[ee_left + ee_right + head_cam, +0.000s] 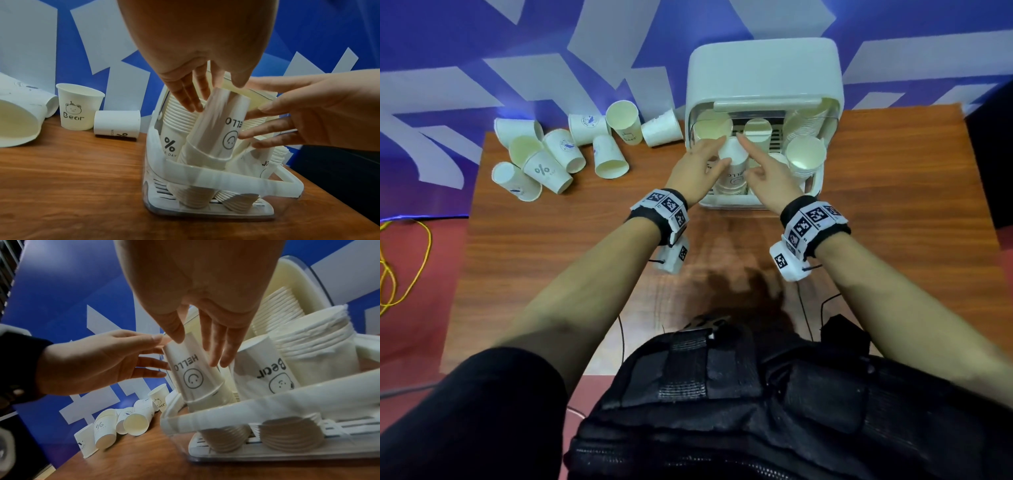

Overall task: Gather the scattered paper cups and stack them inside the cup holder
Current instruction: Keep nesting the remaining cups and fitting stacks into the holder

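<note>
Head view: both hands (698, 171) (770, 178) flanking inverted cup (734, 154) inside holder rim (726, 202).

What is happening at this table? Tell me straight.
A person is stacking white paper cups into a white plastic cup holder. Both hands, left hand and right hand, steady an upside-down "HELLO" smiley cup atop a stack inside it. About ten scattered paper cups wait on the wooden table.
</note>
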Available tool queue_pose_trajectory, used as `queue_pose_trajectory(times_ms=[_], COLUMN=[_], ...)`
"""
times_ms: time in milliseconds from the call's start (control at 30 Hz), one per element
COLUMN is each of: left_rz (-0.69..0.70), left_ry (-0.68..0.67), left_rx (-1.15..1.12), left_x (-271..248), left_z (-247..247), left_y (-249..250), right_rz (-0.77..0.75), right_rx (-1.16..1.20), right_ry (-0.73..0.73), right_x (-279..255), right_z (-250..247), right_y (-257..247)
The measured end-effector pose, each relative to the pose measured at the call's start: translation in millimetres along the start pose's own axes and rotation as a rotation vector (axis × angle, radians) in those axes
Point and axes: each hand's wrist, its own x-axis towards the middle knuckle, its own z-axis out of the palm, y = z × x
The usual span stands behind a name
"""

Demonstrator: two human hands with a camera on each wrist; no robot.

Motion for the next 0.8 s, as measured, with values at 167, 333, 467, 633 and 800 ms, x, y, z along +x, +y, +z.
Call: queue_pose_trajectory(times_ms=[167,333,467,633,800], left_rz=[-0.038,-0.122,-0.151,-0.138,-0.129], left_ry=[-0.034,-0.005,-0.026,-0.092,-0.203], left_rx=[-0.036,-0.175,-0.281,-0.250,-0.192], left_x=[2.7,7.4,7.0,7.2,-2.7], left_z=[9.1,13.1,12.3,2.7,-5.3], left_y=[-7.7,-13.8,-18.4,-16.1,-14.0], right_rz=[0.031,0.015,0.040,0.020,0.106], right_rx=[0.014,0.053,0.040,-0.054,-0.162], right_ry=[-0.025,-0.052,-0.024,0.027,-0.001], right_x=[6.3,9.7,14.3,13.3,6.4], right_z=[12.1,20.5,25.5,27.4,25.5], right_y=[11.6,15.4,17.2,16.1,4.6])
